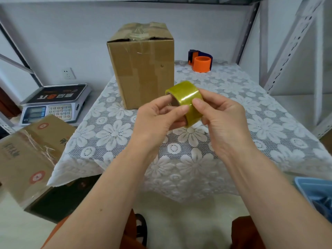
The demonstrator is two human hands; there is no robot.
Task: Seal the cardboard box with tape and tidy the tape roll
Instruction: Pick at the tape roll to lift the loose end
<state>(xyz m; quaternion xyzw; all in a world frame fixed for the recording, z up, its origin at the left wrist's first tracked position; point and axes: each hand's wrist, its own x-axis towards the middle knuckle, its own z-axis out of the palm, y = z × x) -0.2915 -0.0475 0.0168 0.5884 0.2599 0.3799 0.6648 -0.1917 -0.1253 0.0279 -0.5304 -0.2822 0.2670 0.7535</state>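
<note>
Both our left hand (158,115) and right hand (218,115) are gripping the yellowish clear tape roll (186,101) near the tall brown cardboard box (143,69). We are probably hunting its loose end; next we are needing to peel it free.

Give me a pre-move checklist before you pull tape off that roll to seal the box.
1. Yellowish clear tape roll held by both hands, left hand and right hand: ok.
2. Free tape end found: cannot tell.
3. Brown cardboard box upright on the white lace tablecloth: ok.
4. Box top flaps flat: not ok, they look crumpled with old tape.
5. Orange tape dispenser loaded with tape: not ok, it sits empty behind the box.
</note>
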